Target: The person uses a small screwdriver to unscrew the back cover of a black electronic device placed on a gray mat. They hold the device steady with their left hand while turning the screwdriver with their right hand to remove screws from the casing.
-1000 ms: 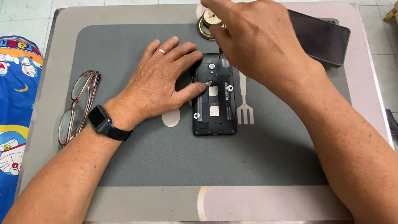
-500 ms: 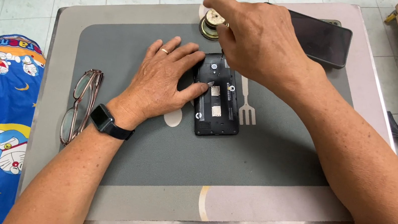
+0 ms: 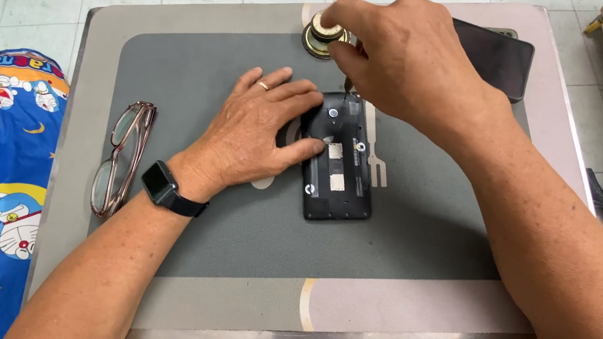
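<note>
Scarcely shifted since earlier, right hand (image 3: 407,60) pinches fingertips over the round brass dish (image 3: 320,40) beyond the opened black phone body (image 3: 339,159), which flat, open-fingered left hand (image 3: 256,129) best keeps steadied.

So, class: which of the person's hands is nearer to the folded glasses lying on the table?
Left. The left hand rests flat on the opened phone, just right of the glasses. The right hand is farther off, up by the round brass-coloured part.
</note>
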